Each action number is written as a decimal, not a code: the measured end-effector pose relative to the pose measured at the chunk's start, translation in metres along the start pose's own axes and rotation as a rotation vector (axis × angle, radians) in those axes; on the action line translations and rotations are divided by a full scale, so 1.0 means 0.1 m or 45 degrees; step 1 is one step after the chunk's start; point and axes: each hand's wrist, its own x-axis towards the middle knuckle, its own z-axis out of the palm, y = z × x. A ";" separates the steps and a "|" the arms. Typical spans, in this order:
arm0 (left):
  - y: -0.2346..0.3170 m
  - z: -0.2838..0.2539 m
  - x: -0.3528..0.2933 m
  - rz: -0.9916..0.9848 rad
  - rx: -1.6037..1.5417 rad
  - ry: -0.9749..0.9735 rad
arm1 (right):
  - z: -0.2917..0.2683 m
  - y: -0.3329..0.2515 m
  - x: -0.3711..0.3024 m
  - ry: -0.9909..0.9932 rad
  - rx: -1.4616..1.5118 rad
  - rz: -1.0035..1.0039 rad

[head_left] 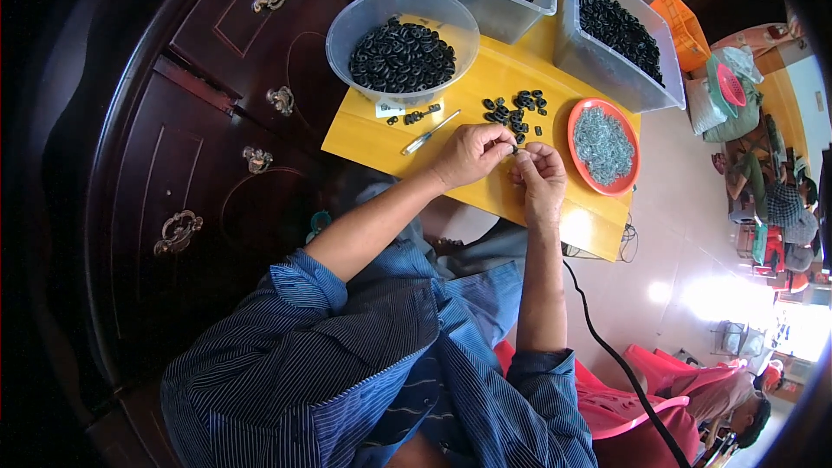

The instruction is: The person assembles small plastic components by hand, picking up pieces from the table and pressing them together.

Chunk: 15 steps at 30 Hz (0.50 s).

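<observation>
My left hand (473, 154) and my right hand (542, 177) meet over the near side of the yellow table (364, 126). Both are closed, thumb against fingers, on a small black piece (516, 151) mostly hidden by the fingertips. Just beyond them lies a loose group of small black oval pieces with holes (518, 109). To the right, an orange-red round dish (574, 144) holds a heap of small clear, greyish parts (605, 149). A pen (431, 133) lies left of my left hand, near a short row of black pieces (414, 116).
A clear round bowl (469, 42) of black pieces stands at the table's far left. Two clear bins, one at the back (520, 24) and one to its right (620, 87), hold more. Dark drawers (234, 17) rise at left. A black cable (611, 348) runs past my right arm; people sit far right.
</observation>
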 end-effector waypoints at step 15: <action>-0.06 0.01 0.01 0.046 0.004 -0.002 | 0.01 0.02 0.03 -0.012 -0.025 -0.001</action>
